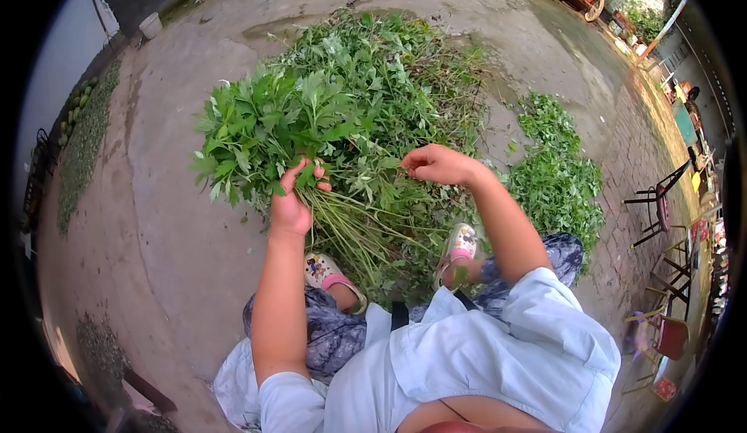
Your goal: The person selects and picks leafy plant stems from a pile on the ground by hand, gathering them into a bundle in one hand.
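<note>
A bunch of leafy green stems (264,122) is held in my left hand (292,203), whose fingers wrap round it below the leaves. Its bare stalks (354,227) fan out down and to the right. My right hand (440,164) is over the right part of a large heap of cut greenery (373,75), apart from the bunch. Its fingers are curled in a pinch, and whatever lies between them is too small to make out. The heap spreads over the ground in front of me and reaches down between my feet.
A smaller pile of leaves (552,168) lies to the right. My shoes (333,279) stand at the heap's near edge. Chairs (660,203) line the far right. A white bucket (150,26) stands at the back left, above a strip of scattered plant matter (89,153) along the wall.
</note>
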`<action>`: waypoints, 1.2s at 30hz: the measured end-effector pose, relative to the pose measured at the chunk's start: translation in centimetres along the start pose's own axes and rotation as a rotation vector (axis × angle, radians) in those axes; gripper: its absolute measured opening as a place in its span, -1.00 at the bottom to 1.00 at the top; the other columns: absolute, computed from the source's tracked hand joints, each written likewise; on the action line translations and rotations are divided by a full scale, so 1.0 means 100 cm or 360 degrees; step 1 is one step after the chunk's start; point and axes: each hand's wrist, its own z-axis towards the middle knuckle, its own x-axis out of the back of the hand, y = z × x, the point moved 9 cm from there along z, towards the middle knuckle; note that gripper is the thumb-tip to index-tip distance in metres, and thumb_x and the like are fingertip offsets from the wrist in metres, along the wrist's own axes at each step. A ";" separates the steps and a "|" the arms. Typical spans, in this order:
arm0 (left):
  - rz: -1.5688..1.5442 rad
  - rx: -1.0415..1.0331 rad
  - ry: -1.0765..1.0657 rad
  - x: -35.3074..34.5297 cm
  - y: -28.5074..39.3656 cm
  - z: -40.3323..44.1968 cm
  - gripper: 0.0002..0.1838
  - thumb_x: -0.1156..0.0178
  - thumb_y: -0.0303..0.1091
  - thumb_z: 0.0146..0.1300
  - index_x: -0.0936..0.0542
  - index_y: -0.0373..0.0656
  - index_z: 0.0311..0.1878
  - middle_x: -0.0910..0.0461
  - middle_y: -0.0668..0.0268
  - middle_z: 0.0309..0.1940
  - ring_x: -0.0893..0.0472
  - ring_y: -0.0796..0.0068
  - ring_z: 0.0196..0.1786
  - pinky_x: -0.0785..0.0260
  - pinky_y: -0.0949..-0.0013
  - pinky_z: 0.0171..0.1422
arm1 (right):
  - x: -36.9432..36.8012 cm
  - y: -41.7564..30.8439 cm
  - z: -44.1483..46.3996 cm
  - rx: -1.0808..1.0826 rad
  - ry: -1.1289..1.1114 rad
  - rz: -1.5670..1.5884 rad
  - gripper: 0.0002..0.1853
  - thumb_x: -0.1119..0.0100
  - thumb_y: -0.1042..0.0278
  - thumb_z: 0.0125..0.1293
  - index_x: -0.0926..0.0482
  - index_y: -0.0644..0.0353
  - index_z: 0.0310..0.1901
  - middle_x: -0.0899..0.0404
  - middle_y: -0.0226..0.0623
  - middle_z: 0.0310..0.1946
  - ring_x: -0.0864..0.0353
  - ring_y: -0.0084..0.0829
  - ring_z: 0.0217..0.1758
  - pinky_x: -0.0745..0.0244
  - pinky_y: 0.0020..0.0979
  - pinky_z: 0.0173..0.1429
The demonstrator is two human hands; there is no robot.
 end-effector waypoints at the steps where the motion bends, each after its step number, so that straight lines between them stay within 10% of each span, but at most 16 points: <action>1: 0.0003 -0.0053 0.0088 0.001 0.006 -0.001 -0.84 -0.05 -0.31 0.14 -0.40 -0.18 -0.28 -0.42 0.28 -0.45 -0.39 0.50 -0.42 -0.30 0.46 -0.34 | 0.010 0.000 -0.007 -0.0004 0.0123 -0.0035 -0.76 0.00 0.37 0.14 -0.52 0.31 -0.20 -0.53 -0.29 -0.34 -0.49 -0.57 -0.32 -0.40 -0.57 -0.23; 4: -0.0057 -0.0131 0.0136 0.006 0.012 0.000 -0.85 -0.02 -0.29 0.16 -0.36 -0.15 -0.32 -0.38 0.32 -0.48 -0.34 0.52 -0.47 -0.25 0.49 -0.34 | 0.058 0.024 -0.033 -0.0273 0.0614 0.0370 -0.76 0.02 0.37 0.20 -0.51 0.33 -0.17 -0.52 -0.33 -0.39 -0.48 -0.60 -0.37 -0.42 -0.58 -0.27; 13: 0.0043 -0.0040 0.0249 0.025 0.000 0.003 -0.84 -0.02 -0.28 0.17 -0.33 -0.12 -0.26 -0.40 0.33 -0.48 -0.38 0.50 -0.48 -0.26 0.45 -0.32 | 0.160 0.059 -0.145 0.0864 0.2662 0.2210 -0.72 0.28 0.25 0.35 -0.36 0.30 -0.27 -0.41 -0.22 -0.29 -0.46 -0.36 -0.16 -0.45 -0.36 0.03; 16: 0.0083 -0.0027 0.0273 0.034 -0.007 0.006 -0.84 -0.01 -0.27 0.17 -0.33 -0.12 -0.26 -0.41 0.33 -0.47 -0.38 0.50 -0.48 -0.26 0.44 -0.32 | 0.115 -0.006 -0.083 0.0840 0.2271 0.2540 -0.71 0.35 0.25 0.37 -0.33 0.28 -0.31 -0.40 -0.21 -0.28 -0.43 -0.35 -0.09 -0.34 -0.34 0.16; 19: -0.0059 -0.0125 0.0270 0.017 -0.004 -0.002 -0.84 -0.01 -0.27 0.17 -0.37 -0.15 -0.31 -0.43 0.31 -0.44 -0.41 0.45 -0.45 -0.29 0.41 -0.32 | -0.052 -0.198 -0.012 0.0776 -0.0195 0.2551 -0.68 0.26 0.25 0.36 -0.33 0.29 -0.01 -0.41 -0.13 -0.03 -0.39 -0.32 0.08 -0.30 -0.30 0.15; 20: -0.0048 -0.0131 0.0274 0.023 -0.003 0.001 -0.84 -0.01 -0.27 0.17 -0.37 -0.15 -0.31 -0.43 0.31 -0.44 -0.41 0.45 -0.45 -0.29 0.41 -0.32 | -0.063 -0.200 -0.018 0.0786 -0.0202 0.2558 -0.68 0.26 0.25 0.36 -0.33 0.29 -0.01 -0.41 -0.13 -0.03 -0.39 -0.32 0.08 -0.30 -0.30 0.15; 24: -0.0025 -0.0018 0.0193 0.034 -0.006 -0.002 -0.85 0.02 -0.25 0.18 -0.33 -0.12 -0.33 -0.39 0.34 -0.49 -0.39 0.47 -0.46 -0.27 0.43 -0.37 | -0.131 -0.224 -0.038 0.1018 -0.0503 0.0375 -0.54 -0.02 0.48 0.12 -0.25 0.27 0.10 -0.33 -0.09 0.05 -0.29 -0.20 0.16 -0.19 -0.33 0.21; 28: 0.0001 -0.0003 0.0242 0.026 -0.005 -0.011 -0.87 -0.01 -0.28 0.15 -0.35 -0.12 -0.38 -0.39 0.33 -0.50 -0.37 0.52 -0.49 -0.26 0.48 -0.41 | -0.036 -0.139 -0.011 0.0625 0.1229 -0.0535 -0.65 -0.05 0.48 -0.05 -0.42 0.21 -0.13 -0.43 -0.23 -0.22 -0.38 -0.21 -0.03 -0.15 -0.21 0.20; 36: 0.0247 -0.0013 0.0269 0.007 -0.016 -0.012 -0.80 -0.07 -0.22 0.15 -0.31 -0.05 -0.47 -0.26 0.38 -0.68 -0.20 0.59 -0.70 -0.03 0.49 -0.58 | -0.061 -0.088 0.001 0.0676 0.0777 -0.1302 -0.88 -0.02 0.37 0.00 -0.38 0.14 -0.39 -0.37 -0.32 -0.46 -0.39 -0.31 -0.14 -0.06 -0.03 0.22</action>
